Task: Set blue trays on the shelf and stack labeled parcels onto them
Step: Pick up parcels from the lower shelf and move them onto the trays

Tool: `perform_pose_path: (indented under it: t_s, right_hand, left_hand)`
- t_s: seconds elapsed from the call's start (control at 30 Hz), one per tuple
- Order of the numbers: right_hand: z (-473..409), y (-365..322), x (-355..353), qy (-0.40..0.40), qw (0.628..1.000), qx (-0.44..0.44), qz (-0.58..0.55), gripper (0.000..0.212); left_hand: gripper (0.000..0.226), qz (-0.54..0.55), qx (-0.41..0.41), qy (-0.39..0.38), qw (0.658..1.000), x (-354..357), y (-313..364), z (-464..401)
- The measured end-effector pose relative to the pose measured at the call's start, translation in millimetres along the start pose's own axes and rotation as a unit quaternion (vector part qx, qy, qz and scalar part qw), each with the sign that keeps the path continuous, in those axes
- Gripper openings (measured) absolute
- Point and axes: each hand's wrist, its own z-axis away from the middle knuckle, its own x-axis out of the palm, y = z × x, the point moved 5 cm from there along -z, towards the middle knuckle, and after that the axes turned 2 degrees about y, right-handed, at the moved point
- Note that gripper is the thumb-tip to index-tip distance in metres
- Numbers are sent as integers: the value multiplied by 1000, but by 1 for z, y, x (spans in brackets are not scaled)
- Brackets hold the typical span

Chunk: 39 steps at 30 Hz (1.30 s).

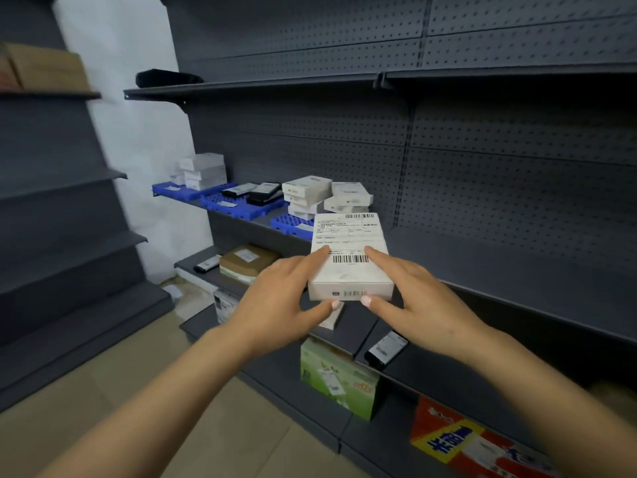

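Observation:
A white labeled parcel with barcodes on top is held between my left hand and my right hand, fingers on its top, thumbs at its near end. It hovers in front of the middle shelf. Three blue trays lie side by side on that shelf: the far-left tray carries a stack of white boxes, the middle tray holds dark flat parcels, and the nearest tray bears two stacks of white boxes.
Below sit a brown box, a green carton, a dark flat packet and a red-and-yellow box. A black bag rests on the upper shelf. Another shelving unit with a cardboard box stands left.

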Motion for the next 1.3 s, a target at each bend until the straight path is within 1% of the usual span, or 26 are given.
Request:
perform_pose_path:
  t_s: [0.17, 0.23, 0.43, 0.63, 0.9, 1.1, 1.3]
  right_hand:
    - [-72, 29, 23, 5, 999, -36, 22, 69]
    - [-102, 42, 28, 3, 999, -35, 25, 69]
    - [-189, 72, 43, 7, 999, -51, 19, 69]
    - [-263, 93, 68, 10, 999, -46, 3, 70]
    - [-363, 112, 116, 23, 1000, 5, 7, 68]
    - [-437, 123, 141, 45, 996, 74, 13, 68]
    - [-499, 136, 157, 79, 989, 122, 18, 69]
  left_hand:
    - [77, -17, -16, -6, 1000, 23, -53, -50]
    - [78, -26, -14, -8, 1000, 31, -73, -74]
    - [77, -31, -20, 21, 999, 50, -131, -138]
    - [78, -23, -22, 20, 999, 75, -194, -185]
    - [80, 24, -4, -1, 1000, 109, -300, -254]
    - [80, 50, 45, -39, 997, 127, -373, -321]
    - [78, 71, 108, -67, 989, 144, -427, -383]
